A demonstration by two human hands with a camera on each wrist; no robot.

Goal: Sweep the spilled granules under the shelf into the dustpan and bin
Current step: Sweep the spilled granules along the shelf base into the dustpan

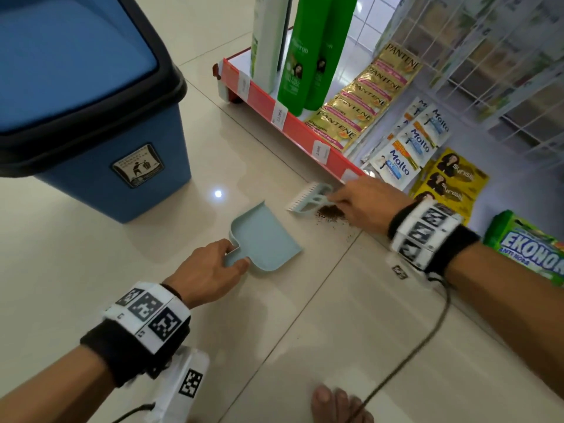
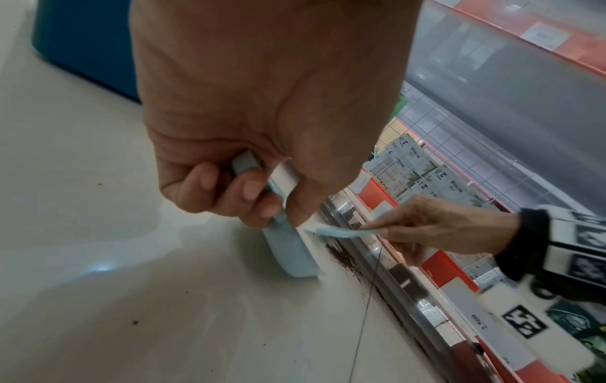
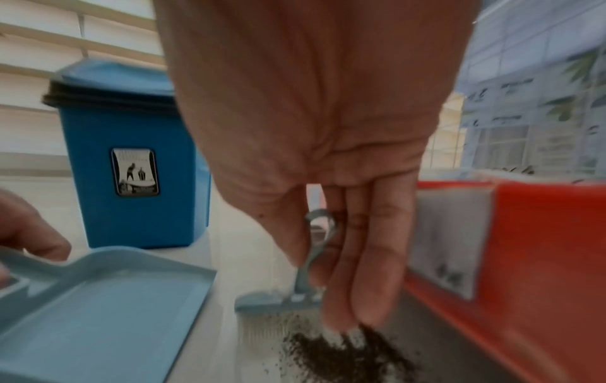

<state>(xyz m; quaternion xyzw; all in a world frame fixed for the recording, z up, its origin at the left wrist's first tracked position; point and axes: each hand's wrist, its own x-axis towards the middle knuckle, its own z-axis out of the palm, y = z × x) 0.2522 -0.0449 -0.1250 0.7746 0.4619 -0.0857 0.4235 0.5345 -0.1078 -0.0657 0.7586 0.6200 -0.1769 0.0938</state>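
Judging by how things lie, we are early in the sweep: the granules (image 1: 331, 212) sit in a dark little heap on the floor (image 1: 91, 270) right at the foot of the shelf (image 1: 293, 123), with a thin scatter trailing to the right along the shelf's lower edge, and none of it shows inside the dustpan (image 1: 264, 236). Our right hand (image 1: 366, 198) pinches the handle of the small hand brush (image 1: 308, 198), thumb on one side and fingers on the other, with the bristles down on the floor just left of the heap and the fingertips (image 3: 364, 318) right at the grains. Our left hand (image 1: 210, 270) grips the dustpan by its short handle, fingers curled round it; the pan rests on the floor, its open lip facing the heap but apart from it, with bare tile between. The pan's tray looks clean in the right wrist view. The blue bin (image 1: 100, 132) stands to the far left, lid in place. What is left, as we read it: draw the heap and the stray grains into the pan, then carry it to the bin and tip it in. How much still lies under the shelf we cannot tell.
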